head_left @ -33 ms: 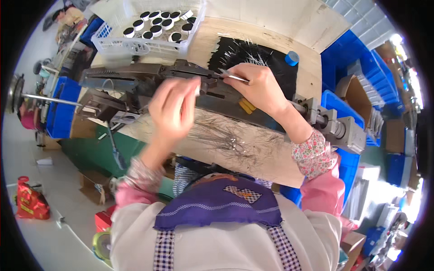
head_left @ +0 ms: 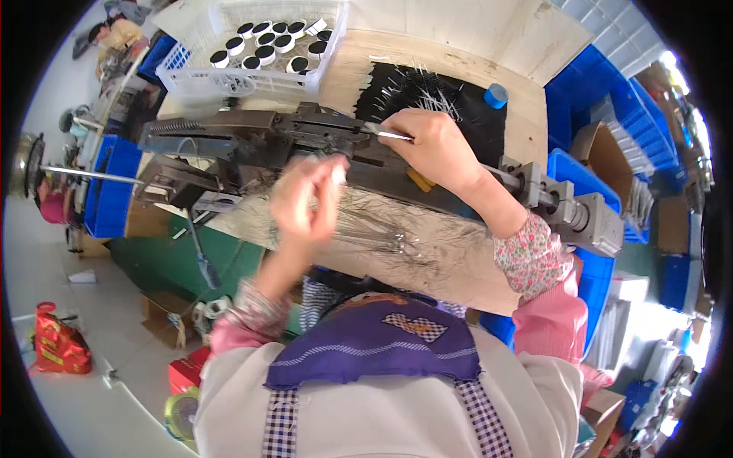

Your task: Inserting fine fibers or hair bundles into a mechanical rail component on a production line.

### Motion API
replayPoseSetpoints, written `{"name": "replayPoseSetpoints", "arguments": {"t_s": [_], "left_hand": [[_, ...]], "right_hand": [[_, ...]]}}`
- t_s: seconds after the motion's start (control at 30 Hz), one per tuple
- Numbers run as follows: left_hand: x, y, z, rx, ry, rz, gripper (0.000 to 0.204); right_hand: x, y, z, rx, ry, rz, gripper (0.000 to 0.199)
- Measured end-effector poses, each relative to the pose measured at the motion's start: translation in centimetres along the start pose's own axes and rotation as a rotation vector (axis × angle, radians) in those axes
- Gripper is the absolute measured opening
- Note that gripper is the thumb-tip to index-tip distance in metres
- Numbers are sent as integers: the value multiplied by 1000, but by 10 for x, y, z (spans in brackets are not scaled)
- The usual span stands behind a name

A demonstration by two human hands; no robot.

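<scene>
My right hand (head_left: pixel 437 146) pinches a slim silver metal tool (head_left: pixel 395 136), whose tip meets the end of a dark metal machine (head_left: pixel 252 126). Just below the machine's bar, my left hand (head_left: pixel 309 202) is blurred. Its thumb and fingers look pressed together, with a pale spot at the tips too smeared to make out. Beneath the machine, a loose bunch of thin dark wires or bristles (head_left: pixel 374 233) lies on the wooden tabletop (head_left: pixel 458 267). Beyond my right hand, several thin silver pieces (head_left: pixel 435 99) rest on a black mat (head_left: pixel 489 133).
A clear plastic basket (head_left: pixel 252 84) holds several white round containers with black tops. A blue round cap (head_left: pixel 495 96) stands on the mat's edge. Yellow blocks (head_left: pixel 419 180) sit by the machine. Blue bins (head_left: pixel 580 91) line the right; a metal shaft (head_left: pixel 92 172) juts out left.
My left hand has moved toward me and slightly right, away from the machine's bar. My right hand stays at the machine's end with the slim metal tool, moved only slightly.
</scene>
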State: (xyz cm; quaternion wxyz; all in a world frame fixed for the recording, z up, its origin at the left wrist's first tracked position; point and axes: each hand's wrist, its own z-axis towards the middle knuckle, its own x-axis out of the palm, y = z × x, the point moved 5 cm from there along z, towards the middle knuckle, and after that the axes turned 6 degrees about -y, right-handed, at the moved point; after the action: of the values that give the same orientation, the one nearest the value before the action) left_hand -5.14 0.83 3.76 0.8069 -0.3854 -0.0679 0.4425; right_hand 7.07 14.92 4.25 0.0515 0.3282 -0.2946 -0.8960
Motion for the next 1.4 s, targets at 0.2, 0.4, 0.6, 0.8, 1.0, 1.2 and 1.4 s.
{"name": "replayPoseSetpoints", "arguments": {"t_s": [0.2,0.4,0.6,0.8,1.0,1.2,1.4], "left_hand": [[17,45,-39,-1440,336,-1915,48],[17,7,-2,-1468,330,-2003,45],[41,48,-53,-548,440,-88,34],[-27,35,-56,125,361,288,41],[-249,71,-104,-330,-526,991,43],[-157,49,-104,-110,-211,1032,34],[-124,134,-83,-1052,-245,-9,32]], "right_hand": [[11,-12,6,163,154,6,17],[13,-16,2,210,184,4,14],[14,-9,4,151,206,-21,16],[-1,41,-25,-50,103,-268,20],[8,-5,-109,344,113,-321,39],[25,-45,-101,393,53,-419,21],[18,-43,-109,371,61,-366,21]]}}
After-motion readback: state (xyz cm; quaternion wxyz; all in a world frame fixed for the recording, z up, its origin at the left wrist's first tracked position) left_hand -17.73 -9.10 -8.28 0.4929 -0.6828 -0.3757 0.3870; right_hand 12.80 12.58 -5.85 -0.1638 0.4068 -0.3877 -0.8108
